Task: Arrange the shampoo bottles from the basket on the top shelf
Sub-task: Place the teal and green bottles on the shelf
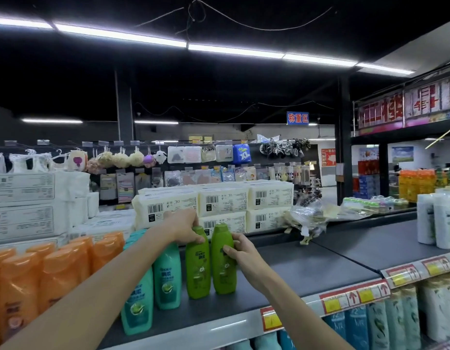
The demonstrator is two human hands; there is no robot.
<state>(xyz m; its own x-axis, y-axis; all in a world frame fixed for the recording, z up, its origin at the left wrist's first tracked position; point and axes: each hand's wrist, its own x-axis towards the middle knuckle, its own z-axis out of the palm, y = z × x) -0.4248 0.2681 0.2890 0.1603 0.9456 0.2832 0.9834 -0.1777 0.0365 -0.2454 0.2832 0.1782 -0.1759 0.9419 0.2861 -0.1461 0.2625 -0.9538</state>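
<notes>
Just right of the teal shampoo bottles [167,274] on the top shelf [307,269], the left hand [184,227] clamped the first green shampoo bottle [197,266] by its cap, the right hand [241,252] clasped the second green shampoo bottle [221,269] — likely squaring the row.

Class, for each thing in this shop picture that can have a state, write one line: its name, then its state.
left green bottle, upright on the top shelf
right green bottle, upright beside it
left hand, grips the left green bottle's top
right hand, grips the right green bottle's side
teal bottles, upright
ceiling lights, on
</notes>
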